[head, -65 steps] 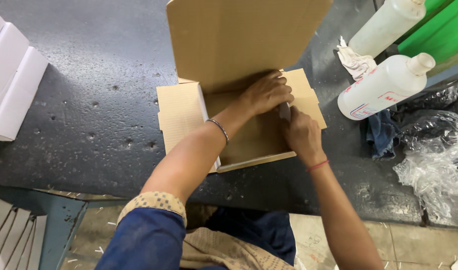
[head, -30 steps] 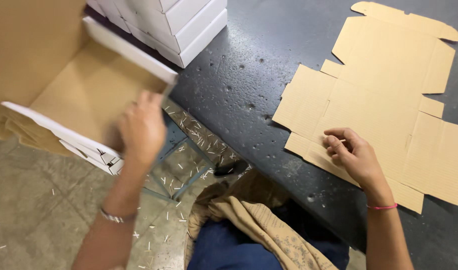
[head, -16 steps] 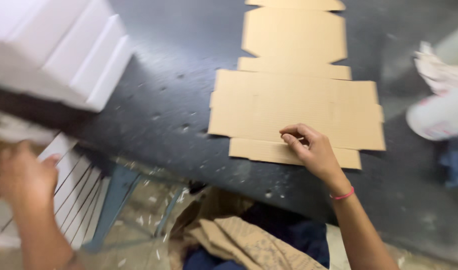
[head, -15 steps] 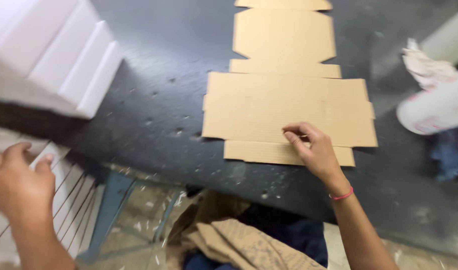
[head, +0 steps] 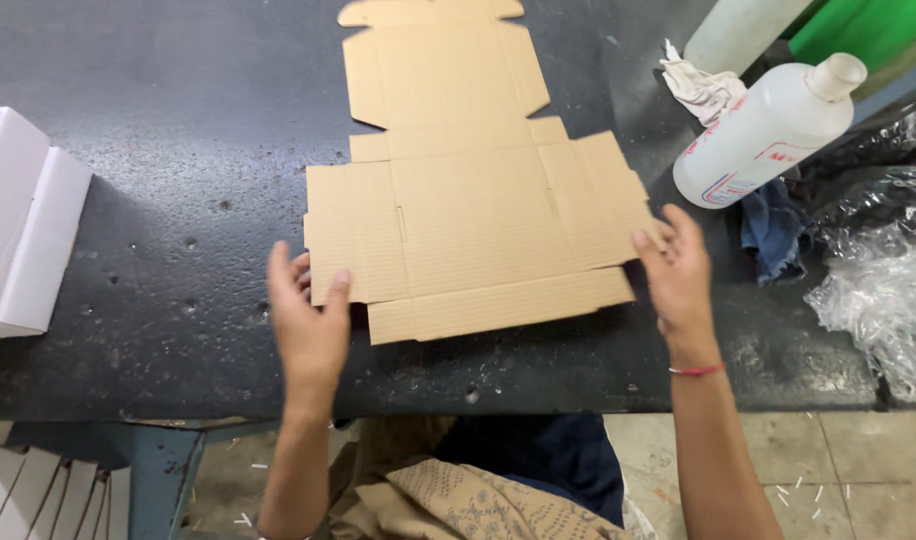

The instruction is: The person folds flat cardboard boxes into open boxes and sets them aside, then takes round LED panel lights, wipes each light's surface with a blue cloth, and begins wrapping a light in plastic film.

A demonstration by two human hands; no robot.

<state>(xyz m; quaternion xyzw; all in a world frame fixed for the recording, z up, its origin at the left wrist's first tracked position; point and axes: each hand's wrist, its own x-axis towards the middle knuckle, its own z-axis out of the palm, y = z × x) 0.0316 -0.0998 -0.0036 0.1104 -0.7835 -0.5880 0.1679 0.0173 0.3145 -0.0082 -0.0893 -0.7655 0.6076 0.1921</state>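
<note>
Both hands are spread, the left hand (head: pixel 308 325) touching the left flap and the right hand (head: pixel 678 275) the right flap of the flat cardboard blank (head: pixel 473 215) near the table's (head: pixel 158 150) front edge, seemingly poised to fold those side flaps upright.

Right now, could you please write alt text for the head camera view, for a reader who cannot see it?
A flat, unfolded brown cardboard box blank lies on a dark table, with the left hand at its left edge and the right hand at its right edge. A white plastic bottle lies to the right, white boxes to the left.
</note>
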